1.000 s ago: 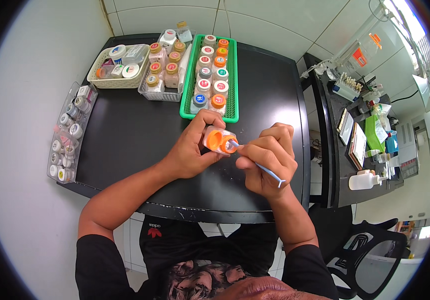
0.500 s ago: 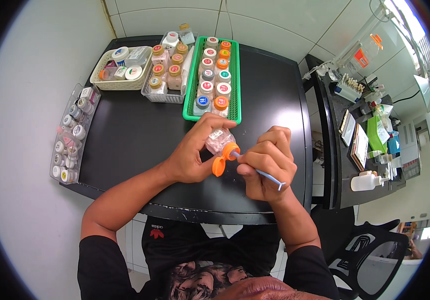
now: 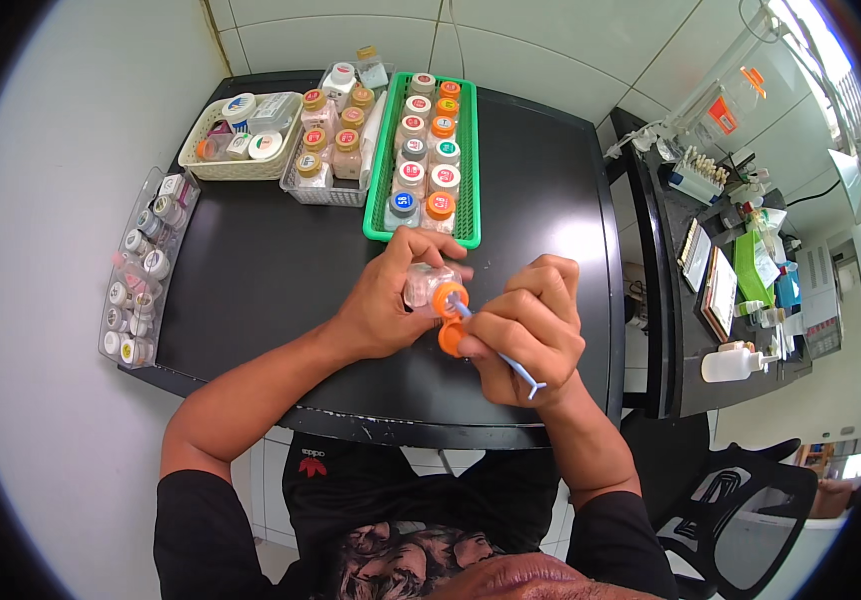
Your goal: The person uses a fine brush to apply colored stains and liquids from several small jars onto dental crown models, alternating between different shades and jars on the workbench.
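Note:
My left hand point(image 3: 383, 298) grips a small clear bottle point(image 3: 421, 287) with pinkish contents, tipped so its mouth faces my right hand. The orange flip-top lid point(image 3: 451, 338) hangs open below the orange neck. Between the fingers of my right hand point(image 3: 531, 330) is a thin light-blue plastic stick point(image 3: 518, 371) with a forked end. Its other end reaches into the bottle's mouth, where the tip is hidden. Just beyond my left hand stands a green basket point(image 3: 473, 190) holding two rows of similar bottles with orange, white, grey and blue lids.
Left of the green basket are a grey basket point(image 3: 323, 196) of bottles and a cream basket point(image 3: 213, 170) of jars. A clear tray point(image 3: 163, 318) of small jars lines the table's left edge. On the right, a dark side counter point(image 3: 686, 385) carries a white pump bottle point(image 3: 734, 365) and notebooks.
The bottle has turned and shifted slightly left in my left hand, and its open lid now hangs lower right. The stick has tilted more steeply, its forked end moving left and down.

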Available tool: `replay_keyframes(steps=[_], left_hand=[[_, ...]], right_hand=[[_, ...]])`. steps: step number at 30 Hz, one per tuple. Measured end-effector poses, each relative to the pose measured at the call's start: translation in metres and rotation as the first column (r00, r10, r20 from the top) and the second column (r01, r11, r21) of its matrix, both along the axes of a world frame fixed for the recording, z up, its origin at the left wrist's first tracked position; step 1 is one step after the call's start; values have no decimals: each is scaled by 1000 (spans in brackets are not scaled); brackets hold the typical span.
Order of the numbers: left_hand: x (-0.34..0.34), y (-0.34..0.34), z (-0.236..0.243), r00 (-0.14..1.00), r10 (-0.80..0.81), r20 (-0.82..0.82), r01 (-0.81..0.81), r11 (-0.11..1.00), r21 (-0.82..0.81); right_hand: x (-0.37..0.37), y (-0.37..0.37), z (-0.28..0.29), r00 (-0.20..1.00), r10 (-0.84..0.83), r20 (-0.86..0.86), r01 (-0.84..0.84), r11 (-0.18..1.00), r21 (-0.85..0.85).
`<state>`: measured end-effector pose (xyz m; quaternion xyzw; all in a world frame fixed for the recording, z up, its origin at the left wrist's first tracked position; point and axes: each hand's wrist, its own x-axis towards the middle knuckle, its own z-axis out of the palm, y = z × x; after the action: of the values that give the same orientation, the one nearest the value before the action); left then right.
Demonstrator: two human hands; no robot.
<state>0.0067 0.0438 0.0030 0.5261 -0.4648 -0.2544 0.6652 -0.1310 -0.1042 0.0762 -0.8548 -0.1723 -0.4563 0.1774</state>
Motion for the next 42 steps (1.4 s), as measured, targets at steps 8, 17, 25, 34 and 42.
replay_keyframes(steps=[8, 17, 25, 34, 42], left_hand=[[5, 7, 13, 943, 87, 321, -87, 996, -12], [10, 0, 3, 968, 34, 248, -8, 995, -102], [0, -4, -1, 994, 33, 106, -25, 997, -73], [1, -1, 2, 985, 53, 162, -41, 996, -80], [2, 5, 9, 953, 89, 289, -74, 995, -62]], right_hand=[[2, -4, -3, 999, 6, 33, -8, 998, 68], [1, -6, -1, 999, -34, -18, 35, 997, 62], [2, 3, -3, 997, -76, 25, 75, 997, 19], [-4, 1, 1, 999, -39, 3, 39, 994, 102], [-1, -2, -2, 1000, 2, -21, 0, 992, 128]])
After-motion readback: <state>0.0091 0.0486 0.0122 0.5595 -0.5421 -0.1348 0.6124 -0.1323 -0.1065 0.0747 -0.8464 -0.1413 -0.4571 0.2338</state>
